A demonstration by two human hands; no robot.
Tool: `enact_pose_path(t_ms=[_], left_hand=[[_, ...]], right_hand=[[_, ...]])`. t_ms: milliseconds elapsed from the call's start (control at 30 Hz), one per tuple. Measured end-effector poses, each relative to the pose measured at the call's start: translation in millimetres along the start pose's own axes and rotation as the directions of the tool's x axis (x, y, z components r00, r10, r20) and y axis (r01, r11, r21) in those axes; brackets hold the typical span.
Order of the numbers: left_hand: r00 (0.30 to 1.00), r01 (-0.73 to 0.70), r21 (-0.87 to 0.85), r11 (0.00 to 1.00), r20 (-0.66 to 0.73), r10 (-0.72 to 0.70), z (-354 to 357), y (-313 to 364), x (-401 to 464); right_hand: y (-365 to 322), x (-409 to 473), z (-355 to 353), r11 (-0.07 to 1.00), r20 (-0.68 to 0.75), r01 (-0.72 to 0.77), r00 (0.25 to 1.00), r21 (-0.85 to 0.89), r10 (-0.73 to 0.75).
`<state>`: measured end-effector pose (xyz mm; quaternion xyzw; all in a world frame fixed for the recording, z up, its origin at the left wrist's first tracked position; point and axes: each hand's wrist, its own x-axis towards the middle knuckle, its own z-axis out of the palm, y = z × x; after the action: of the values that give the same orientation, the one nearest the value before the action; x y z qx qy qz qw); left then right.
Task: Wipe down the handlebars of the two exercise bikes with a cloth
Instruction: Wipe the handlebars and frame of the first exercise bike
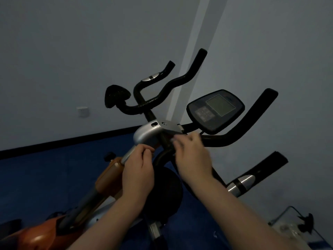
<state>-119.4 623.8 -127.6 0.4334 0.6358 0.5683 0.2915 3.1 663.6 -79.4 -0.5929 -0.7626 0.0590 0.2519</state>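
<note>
Two hands meet at the middle of the near bike's bars. Left hand: fingers curled narrow around a silver post below the silver clamp. Right hand: fingers bent over the black stem just under the clamp; they are blurred, and I cannot tell whether they pinch anything. A pale smear at their tips may be the cloth, but it is too blurred to say.

Near handlebar sweeps from the right hand toward 2 o'clock; a second grip with a silver sensor band lies at 4 o'clock. Console sits at 1 o'clock of the hands, screen blank, its buttons too dim to read. No brand or writing is legible anywhere.

Far handlebar rises at 12 o'clock, a black pad at its left end. Orange frame runs toward 8 o'clock. Black round housing sits between the forearms.

Floor is dark blue, edged by a black skirting. Wall is pale grey-blue, with a socket at 9 o'clock. Glass tank stands at 5 o'clock.
</note>
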Motion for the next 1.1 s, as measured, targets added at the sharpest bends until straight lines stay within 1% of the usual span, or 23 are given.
enact_pose_path(t_ms=[67,133,167,233,267,300,367,433,533,633,667,700,733,767,800,833,867,900,933,967,1033,1067,1100], left_hand=[[1.000,-0.009,-0.009,1.000,-0.011,0.009,0,0,0],[1.000,-0.009,-0.017,1.000,-0.028,0.008,-1,0,0],[0.999,-0.007,-0.016,1.000,-0.033,0.006,-1,0,0],[0.999,0.007,-0.023,1.000,-0.038,-0.008,-2,1,1],[0.999,0.013,-0.024,1.000,-0.036,-0.014,-1,1,0],[0.999,0.017,-0.020,1.000,-0.031,-0.017,-1,1,0],[1.000,0.017,-0.015,1.000,-0.021,-0.017,-1,1,1],[1.000,0.014,-0.021,1.000,-0.007,-0.014,-1,1,1],[1.000,0.010,-0.025,1.000,0.018,-0.009,-1,1,0],[1.000,0.010,-0.045,0.999,0.016,-0.009,-2,2,1],[1.000,0.010,-0.046,0.999,0.019,-0.009,-3,3,1],[1.000,0.015,-0.039,0.999,0.023,-0.014,-3,3,0],[0.999,0.022,-0.034,0.999,0.024,-0.021,-3,3,0],[0.999,0.026,-0.034,0.999,0.021,-0.025,-3,4,-1],[1.000,0.027,-0.037,0.999,0.016,-0.026,-3,4,-1],[1.000,0.026,-0.038,0.999,0.010,-0.026,-2,4,-1],[1.000,0.026,-0.040,0.999,0.007,-0.026,-2,4,-1],[1.000,0.025,-0.042,0.999,0.009,-0.025,-2,4,-1],[1.000,0.019,-0.040,0.999,0.017,-0.018,-2,4,0],[1.000,0.008,-0.035,0.999,0.030,-0.007,-3,3,0],[0.999,-0.013,-0.034,0.999,0.047,0.014,-4,1,0],[0.999,-0.015,-0.041,0.999,0.044,0.017,-4,0,-1],[0.999,-0.013,-0.047,0.999,0.035,0.014,-3,0,-1]], right_hand=[[-12,-8,8,0.986,0.220,0.127,0.964,0.110,-0.148],[-10,8,-2,0.975,0.369,0.125,0.910,0.186,-0.187],[-5,19,-10,0.976,0.334,0.105,0.928,0.192,-0.166],[8,39,-24,0.989,0.094,0.044,0.994,0.139,-0.057],[12,41,-26,0.996,-0.016,-0.001,1.000,0.093,0.003],[13,39,-23,0.998,-0.073,-0.040,0.996,0.044,0.043],[8,21,-7,0.999,-0.070,-0.048,0.996,0.005,0.048],[1,4,7,0.992,0.020,-0.033,0.999,0.119,0.031],[-5,0,6,0.954,0.257,-0.025,0.965,0.300,-0.056],[-8,10,-11,0.947,0.537,-0.014,0.826,0.322,-0.171],[-6,17,-19,0.937,0.595,-0.026,0.778,0.349,-0.200],[-2,24,-27,0.916,0.598,-0.064,0.775,0.395,-0.204],[3,33,-35,0.889,0.537,-0.113,0.828,0.443,-0.162],[9,41,-40,0.883,0.403,-0.130,0.913,0.450,-0.071],[13,45,-41,0.916,0.216,-0.107,0.976,0.386,0.023],[13,43,-37,0.975,0.053,-0.080,0.996,0.208,0.071],[9,35,-27,0.998,-0.043,-0.057,0.997,0.012,0.057],[3,24,-13,0.996,-0.061,-0.017,0.998,-0.092,0.012],[-5,14,-2,0.996,-0.017,0.016,1.000,-0.087,-0.017],[-9,6,5,0.999,0.076,0.041,0.996,0.011,-0.041],[-7,1,-2,0.954,0.365,-0.001,0.924,0.299,-0.114],[1,6,-12,0.917,0.436,-0.061,0.891,0.393,-0.127],[10,14,-23,0.900,0.403,-0.104,0.911,0.423,-0.084]])
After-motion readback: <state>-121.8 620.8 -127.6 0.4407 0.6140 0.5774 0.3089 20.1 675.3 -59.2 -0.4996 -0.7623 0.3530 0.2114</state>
